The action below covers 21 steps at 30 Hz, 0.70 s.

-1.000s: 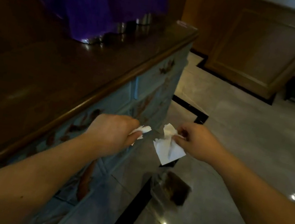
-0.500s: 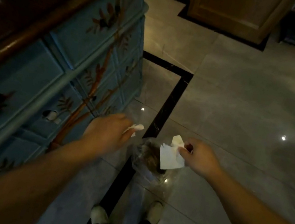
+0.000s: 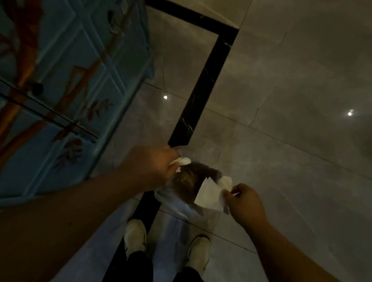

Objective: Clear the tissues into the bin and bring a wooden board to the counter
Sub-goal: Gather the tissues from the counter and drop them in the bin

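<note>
A small bin lined with a clear plastic bag (image 3: 171, 198) stands on the floor just in front of my feet, with brown waste inside. My left hand (image 3: 151, 168) is closed around a crumpled white tissue (image 3: 182, 161) at the bin's left rim. My right hand (image 3: 244, 203) pinches a larger flat white tissue (image 3: 210, 193) by its corner, and the sheet hangs over the right side of the bin's opening. No wooden board is in view.
A blue painted cabinet (image 3: 43, 72) with branch and leaf patterns fills the left side, close to my left arm. The grey tiled floor (image 3: 308, 112) with a black inlay strip (image 3: 203, 87) stretches ahead and to the right. My two light shoes (image 3: 135, 237) stand below the bin.
The view has tilted down from the countertop to the floor. Both hands have come down with their tissues and now sit at the bin's opening.
</note>
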{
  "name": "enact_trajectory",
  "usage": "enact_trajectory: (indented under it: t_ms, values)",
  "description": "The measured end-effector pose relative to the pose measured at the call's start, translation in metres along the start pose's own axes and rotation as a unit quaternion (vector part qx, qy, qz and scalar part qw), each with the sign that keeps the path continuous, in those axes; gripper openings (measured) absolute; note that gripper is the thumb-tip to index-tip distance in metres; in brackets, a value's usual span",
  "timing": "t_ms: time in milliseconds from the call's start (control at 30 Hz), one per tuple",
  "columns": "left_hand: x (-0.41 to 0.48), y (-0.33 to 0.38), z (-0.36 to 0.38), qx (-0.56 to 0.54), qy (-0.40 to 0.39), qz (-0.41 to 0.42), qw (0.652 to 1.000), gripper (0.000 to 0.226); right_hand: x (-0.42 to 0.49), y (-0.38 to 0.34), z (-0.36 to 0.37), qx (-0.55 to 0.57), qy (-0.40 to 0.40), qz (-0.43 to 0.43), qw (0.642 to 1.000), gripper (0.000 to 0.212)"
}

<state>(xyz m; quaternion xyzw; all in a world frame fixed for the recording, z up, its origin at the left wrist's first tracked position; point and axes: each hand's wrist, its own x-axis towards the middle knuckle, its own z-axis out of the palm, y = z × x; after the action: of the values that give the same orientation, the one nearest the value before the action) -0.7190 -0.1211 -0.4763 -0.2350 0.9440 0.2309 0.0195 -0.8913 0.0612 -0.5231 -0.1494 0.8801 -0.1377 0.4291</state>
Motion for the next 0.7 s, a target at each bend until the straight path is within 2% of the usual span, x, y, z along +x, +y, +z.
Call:
enact_trajectory:
  t_ms: [167,333,567,700]
  values:
    - [0.027,-0.038,0.092,-0.044,-0.072,-0.055,0.995,0.028,0.068,0.031,0.068,0.039,0.001,0.043,0.998,0.025]
    - [0.045,-0.061,0.160,-0.042,-0.150,-0.084,0.984,0.026,0.120,0.054,0.116,0.081,-0.035,0.059,0.994,0.021]
    - [0.058,-0.070,0.208,-0.018,-0.161,-0.090,0.983,0.026,0.138,0.062,0.123,0.086,-0.048,0.037,0.994,0.023]
    - [0.061,-0.062,0.220,-0.004,-0.212,-0.088,0.973,0.035,0.134,0.067,0.112,0.036,-0.065,0.014,0.997,0.029]
